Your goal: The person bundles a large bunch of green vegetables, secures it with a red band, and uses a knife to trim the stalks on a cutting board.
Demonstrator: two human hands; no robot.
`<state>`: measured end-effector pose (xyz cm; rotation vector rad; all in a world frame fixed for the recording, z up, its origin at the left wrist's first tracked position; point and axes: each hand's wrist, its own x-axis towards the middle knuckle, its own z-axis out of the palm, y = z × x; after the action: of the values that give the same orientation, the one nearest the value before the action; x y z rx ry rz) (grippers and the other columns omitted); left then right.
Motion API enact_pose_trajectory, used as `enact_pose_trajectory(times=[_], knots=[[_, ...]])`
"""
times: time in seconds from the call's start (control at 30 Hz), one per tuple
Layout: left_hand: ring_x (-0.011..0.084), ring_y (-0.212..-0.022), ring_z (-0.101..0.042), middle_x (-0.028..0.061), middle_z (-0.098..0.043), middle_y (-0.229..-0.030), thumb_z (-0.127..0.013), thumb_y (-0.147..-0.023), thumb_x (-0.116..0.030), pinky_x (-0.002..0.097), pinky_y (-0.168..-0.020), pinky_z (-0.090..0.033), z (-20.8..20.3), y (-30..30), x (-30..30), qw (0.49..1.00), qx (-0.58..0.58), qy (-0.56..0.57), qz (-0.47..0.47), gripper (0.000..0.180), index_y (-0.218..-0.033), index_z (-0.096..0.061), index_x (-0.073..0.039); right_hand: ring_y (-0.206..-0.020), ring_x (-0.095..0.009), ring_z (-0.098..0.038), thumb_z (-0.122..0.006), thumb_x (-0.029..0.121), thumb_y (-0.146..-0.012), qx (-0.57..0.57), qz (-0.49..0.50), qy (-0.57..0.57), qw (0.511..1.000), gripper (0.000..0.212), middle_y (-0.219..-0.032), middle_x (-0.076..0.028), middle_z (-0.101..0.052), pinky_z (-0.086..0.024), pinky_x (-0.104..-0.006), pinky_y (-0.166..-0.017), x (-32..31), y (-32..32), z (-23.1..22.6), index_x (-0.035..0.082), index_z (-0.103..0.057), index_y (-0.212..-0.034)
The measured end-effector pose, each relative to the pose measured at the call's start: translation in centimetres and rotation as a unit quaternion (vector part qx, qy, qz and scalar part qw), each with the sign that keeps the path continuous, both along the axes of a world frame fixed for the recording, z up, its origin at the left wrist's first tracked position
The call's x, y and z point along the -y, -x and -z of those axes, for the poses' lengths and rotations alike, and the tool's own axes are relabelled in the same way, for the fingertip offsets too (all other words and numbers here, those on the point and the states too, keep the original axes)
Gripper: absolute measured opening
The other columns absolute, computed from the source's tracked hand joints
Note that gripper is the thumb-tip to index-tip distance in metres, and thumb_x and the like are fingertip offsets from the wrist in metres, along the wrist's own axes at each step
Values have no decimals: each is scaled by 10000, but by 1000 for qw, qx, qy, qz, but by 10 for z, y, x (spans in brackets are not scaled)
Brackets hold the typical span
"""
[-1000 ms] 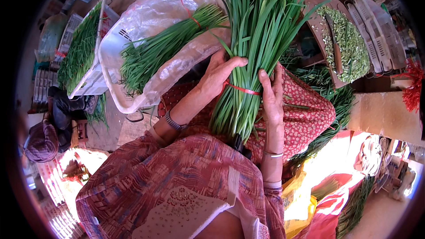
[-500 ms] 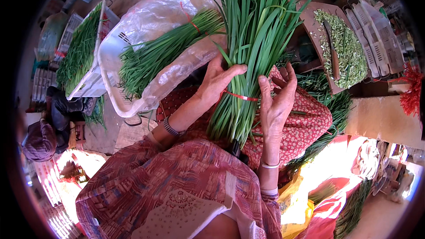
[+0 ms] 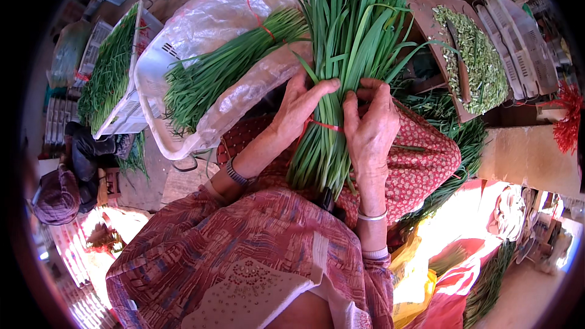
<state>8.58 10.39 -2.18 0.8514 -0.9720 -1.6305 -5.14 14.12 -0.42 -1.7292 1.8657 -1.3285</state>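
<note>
A large bunch of garlic chives (image 3: 350, 36) stands over my lap, leaves fanning away from me and pale stem ends toward me. A red tie (image 3: 329, 126) circles it near the stems. My left hand (image 3: 297, 106) grips the bunch's left side just above the tie, thumb across the front. On the other side, my right hand (image 3: 373, 125) is closed against the leaves, fingers curled behind and thumb at the front. Its fingertips are partly hidden. The stem ends rest near a dark object (image 3: 326, 198) whose kind I cannot make out.
A plastic-lined white crate (image 3: 148, 88) at left holds another tied bunch (image 3: 228, 76). Further left is a crate of loose greens (image 3: 109, 73). At right, a knife (image 3: 462, 73) lies on a board with chopped stems (image 3: 484, 67). Red ties (image 3: 568, 118) hang at far right. A person (image 3: 58, 192) sits far left.
My right hand has gone from open beside the bunch to closed on its right side, with fingers curled in. The leaves are drawn together slightly. My left hand keeps its grip.
</note>
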Motion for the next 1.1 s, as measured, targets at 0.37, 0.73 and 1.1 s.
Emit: enact_pose_trajectory(times=[0.37, 0.73, 1.1], knots=[[127, -1009, -590, 57, -634, -1128, -671, -874, -99, 293, -903, -483, 5, 3, 1, 1000, 6, 1, -30, 443, -1287, -539, -8, -658, -292, -622, -646, 9, -824, 18, -23, 24, 999, 227, -830, -117, -613, -511, -398, -600, 1, 5, 4, 75, -623, -1041], [121, -994, -595, 38, -635, -1096, -673, -857, -55, 291, -890, -492, 5, 5, 3, 999, 21, 24, -36, 438, -1275, -545, -16, -738, -321, -659, -687, 242, -877, -143, 47, -38, 988, 166, -832, -103, -648, -514, -404, -628, 6, -1, -16, 78, -678, -904], [154, -1053, -601, 68, -630, -1181, -671, -859, -49, 308, -921, -485, 14, 3, 7, 999, -19, 16, -38, 490, -1322, -513, -21, -746, -277, -622, -660, 47, -874, -39, -93, 120, 988, 132, -889, -105, -608, -513, -397, -651, -19, -11, 9, 36, -575, -974]])
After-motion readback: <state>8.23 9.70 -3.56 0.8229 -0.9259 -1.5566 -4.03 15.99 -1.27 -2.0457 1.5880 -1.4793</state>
